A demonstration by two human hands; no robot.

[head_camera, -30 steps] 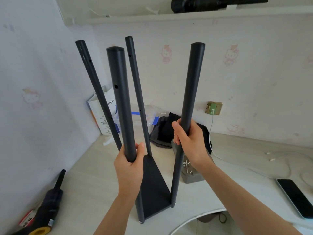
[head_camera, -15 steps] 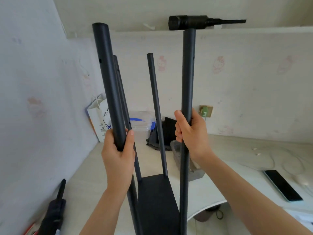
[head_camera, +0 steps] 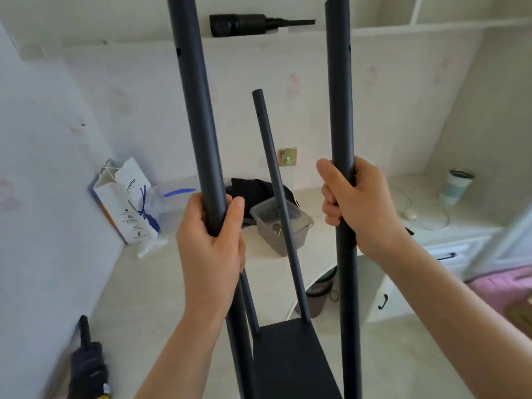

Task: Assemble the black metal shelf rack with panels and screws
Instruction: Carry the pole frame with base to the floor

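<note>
**Rack held upright by two poles**

Against the wall on the pale surface (head_camera: 149, 283) we see a white bag (head_camera: 126, 203) reading "coffee". Our left hand (head_camera: 211, 249) and right hand (head_camera: 357, 205) each wrap a front pole of the black rack (head_camera: 288, 355), standing before us.

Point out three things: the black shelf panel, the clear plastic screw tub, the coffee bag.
black shelf panel (head_camera: 290, 358), head view, on its flat top face between the poles.
clear plastic screw tub (head_camera: 270, 226), head view, on its front wall left of the thin pole.
coffee bag (head_camera: 129, 203), head view, on its printed white front.
</note>
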